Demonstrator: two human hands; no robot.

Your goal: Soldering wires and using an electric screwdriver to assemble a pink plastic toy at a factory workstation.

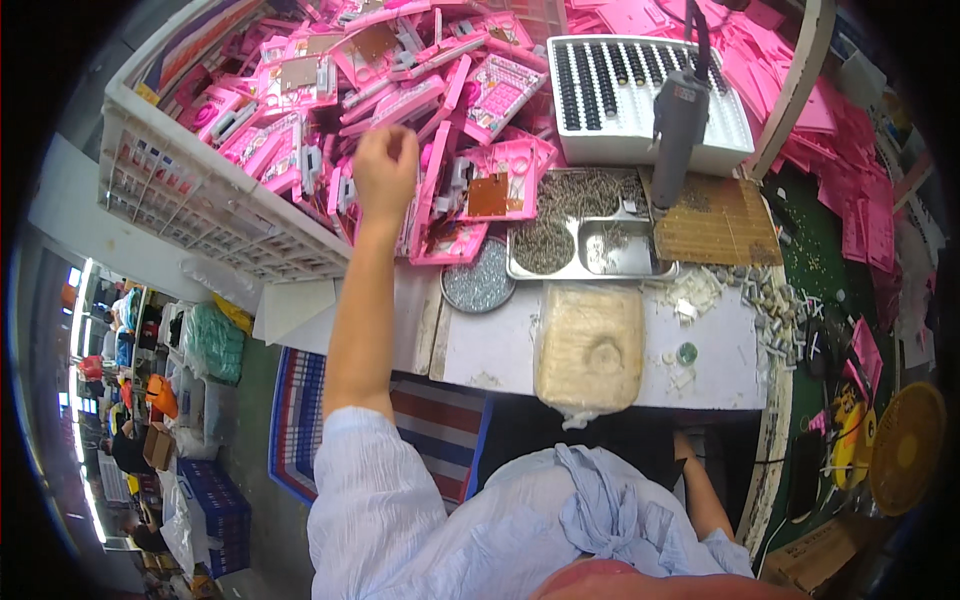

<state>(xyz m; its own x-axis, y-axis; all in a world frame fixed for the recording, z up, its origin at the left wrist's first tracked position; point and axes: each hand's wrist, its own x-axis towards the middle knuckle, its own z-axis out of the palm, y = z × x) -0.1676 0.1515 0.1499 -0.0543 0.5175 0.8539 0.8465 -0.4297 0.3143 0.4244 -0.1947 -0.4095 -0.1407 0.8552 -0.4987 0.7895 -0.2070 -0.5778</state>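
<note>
My left hand [385, 178] is raised over a heap of pink plastic casings [505, 95], its fingers curled in and the thumb and forefinger forming a small loop. Nothing shows between them. The casings fill a white slatted crate [220, 215], and several carry brown boards and grey parts. One pink casing with a brown square [488, 196] lies at the heap's near right edge, close to the hand. My right forearm [703, 490] runs down beside the table edge, and its hand is hidden.
A grey electric screwdriver [680, 130] hangs by a white box [650, 150] of black round parts. A metal tray [515, 262] and a round dish [478, 290] hold small metal pieces. A plastic-wrapped pad [590, 345] lies at the table's front; loose small parts [785, 320] are scattered right.
</note>
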